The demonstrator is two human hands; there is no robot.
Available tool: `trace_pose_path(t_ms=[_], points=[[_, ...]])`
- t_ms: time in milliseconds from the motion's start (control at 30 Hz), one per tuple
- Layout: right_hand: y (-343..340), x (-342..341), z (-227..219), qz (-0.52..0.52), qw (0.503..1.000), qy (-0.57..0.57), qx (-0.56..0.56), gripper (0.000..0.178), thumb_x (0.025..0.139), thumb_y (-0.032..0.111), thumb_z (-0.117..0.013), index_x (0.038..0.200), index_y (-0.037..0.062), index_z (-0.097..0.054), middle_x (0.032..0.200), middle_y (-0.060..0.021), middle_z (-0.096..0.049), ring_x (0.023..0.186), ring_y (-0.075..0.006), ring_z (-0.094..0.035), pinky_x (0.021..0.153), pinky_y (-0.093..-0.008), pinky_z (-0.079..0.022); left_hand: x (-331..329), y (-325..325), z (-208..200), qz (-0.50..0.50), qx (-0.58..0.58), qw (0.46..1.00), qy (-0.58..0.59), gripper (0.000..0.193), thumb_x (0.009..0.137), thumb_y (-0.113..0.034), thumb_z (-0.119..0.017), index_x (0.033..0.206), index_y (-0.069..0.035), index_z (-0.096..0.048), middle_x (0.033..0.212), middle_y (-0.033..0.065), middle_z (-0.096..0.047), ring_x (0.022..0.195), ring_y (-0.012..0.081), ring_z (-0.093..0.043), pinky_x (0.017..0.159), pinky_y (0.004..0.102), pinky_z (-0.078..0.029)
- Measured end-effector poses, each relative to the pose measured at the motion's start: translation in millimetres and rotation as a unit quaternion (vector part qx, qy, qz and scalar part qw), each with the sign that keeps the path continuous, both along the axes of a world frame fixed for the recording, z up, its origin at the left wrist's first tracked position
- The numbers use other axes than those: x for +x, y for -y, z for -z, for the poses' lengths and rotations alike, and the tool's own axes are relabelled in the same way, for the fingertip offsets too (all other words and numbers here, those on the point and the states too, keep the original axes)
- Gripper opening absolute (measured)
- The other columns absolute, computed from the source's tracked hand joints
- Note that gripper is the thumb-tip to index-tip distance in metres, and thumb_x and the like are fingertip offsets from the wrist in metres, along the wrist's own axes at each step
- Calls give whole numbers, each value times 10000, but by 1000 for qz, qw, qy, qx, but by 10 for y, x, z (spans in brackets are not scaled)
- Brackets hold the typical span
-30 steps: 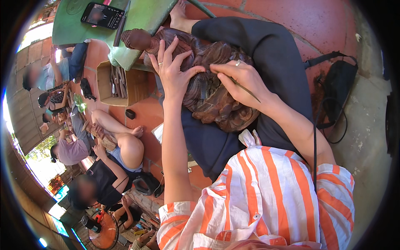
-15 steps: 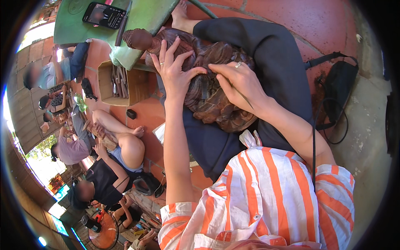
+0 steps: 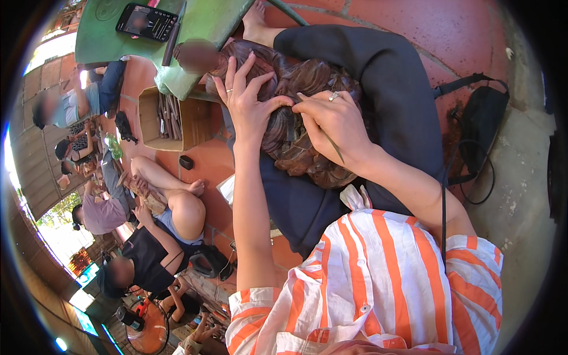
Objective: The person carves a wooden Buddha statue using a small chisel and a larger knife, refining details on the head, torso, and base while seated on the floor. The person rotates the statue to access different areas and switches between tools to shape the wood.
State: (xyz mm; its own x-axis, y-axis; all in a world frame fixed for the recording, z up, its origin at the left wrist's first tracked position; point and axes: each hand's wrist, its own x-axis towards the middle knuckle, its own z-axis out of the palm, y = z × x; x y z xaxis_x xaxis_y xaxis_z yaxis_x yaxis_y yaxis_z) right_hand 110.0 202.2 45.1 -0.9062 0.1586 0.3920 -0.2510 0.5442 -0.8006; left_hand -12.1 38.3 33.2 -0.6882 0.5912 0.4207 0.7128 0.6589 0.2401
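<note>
A dark brown carved wooden statue [image 3: 310,76] lies across my lap, its head end toward the upper left and its deeply carved base toward me. My left hand [image 3: 247,109] rests on it with the fingers spread and stretched out. Its thumb reaches toward the fingertips of my right hand [image 3: 338,124]. My right hand, with a ring on one finger, is closed in a pinch on a thin dark strip [image 3: 335,148], whose tail sticks out below the palm. The strip's working end at the carving is hidden by my fingertips, so its exact kind does not show.
A green table [image 3: 97,44] at upper left bears a phone [image 3: 148,22] and a dark stick [image 3: 171,41]. Below it stands a cardboard box [image 3: 195,127] of slim wooden-looking pieces. A black bag [image 3: 482,130] lies at right. Other people sit on the left, one nearby [image 3: 157,254].
My right hand has shifted slightly left with the strip, and its wrist has turned a little. My left hand stays on the statue in nearly the same place.
</note>
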Motion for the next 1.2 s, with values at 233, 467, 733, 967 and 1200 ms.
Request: trace_pose_path(t_ms=[233, 467, 733, 967, 1200], points=[[51, -9, 7, 13, 999, -10, 31, 63, 801, 55, -610, 850, 34, -643, 902, -143, -706, 822, -243, -652, 760, -376, -400, -11, -6, 31, -1, 67, 998, 18, 478, 799, -554, -642, 1060, -160, -713, 1345, 44, -560, 1374, 314, -365, 1158, 530, -79], [32, 70, 71, -45, 998, -35, 19, 76, 786, 66, -623, 855, 40, -637, 908, -160, -706, 796, -240, -659, 770, -370, -401, -9, -41, 35, -29, 101, 994, 35, 447, 1026, -448, -360, 1165, -149, -660, 1352, 55, -555, 1377, 301, -369, 1162, 501, -74], [58, 64, 67, -16, 999, -29, 44, 82, 779, 65, -633, 856, 48, -650, 927, -160, -709, 817, -230, -661, 781, -367, -404, -22, -44, 53, -22, 175, 983, 44, 459, 1042, -411, -333, 1219, -83, -600, 1323, 74, -580, 1362, 304, -397, 1164, 491, -93], [14, 47, 93, 15, 998, -33, 56, 136, 746, -9, -666, 864, 59, -668, 998, -116, -711, 846, -209, -664, 792, -344, -409, -15, -58, 56, -17, 199, 979, 46, 452, 1048, -393, -317, 1212, -74, -592, 1317, 72, -587, 1359, 305, -406, 1165, 493, -92], [-57, 100, 54, -54, 997, -43, 32, 136, 755, 7, -660, 887, 40, -666, 1004, -135, -710, 866, -227, -657, 829, -355, -417, 14, -13, 22, -28, 292, 956, 13, 391, 1049, -304, -358, 1171, -16, -593, 1237, 135, -603, 1276, 298, -475, 1106, 446, -269]])
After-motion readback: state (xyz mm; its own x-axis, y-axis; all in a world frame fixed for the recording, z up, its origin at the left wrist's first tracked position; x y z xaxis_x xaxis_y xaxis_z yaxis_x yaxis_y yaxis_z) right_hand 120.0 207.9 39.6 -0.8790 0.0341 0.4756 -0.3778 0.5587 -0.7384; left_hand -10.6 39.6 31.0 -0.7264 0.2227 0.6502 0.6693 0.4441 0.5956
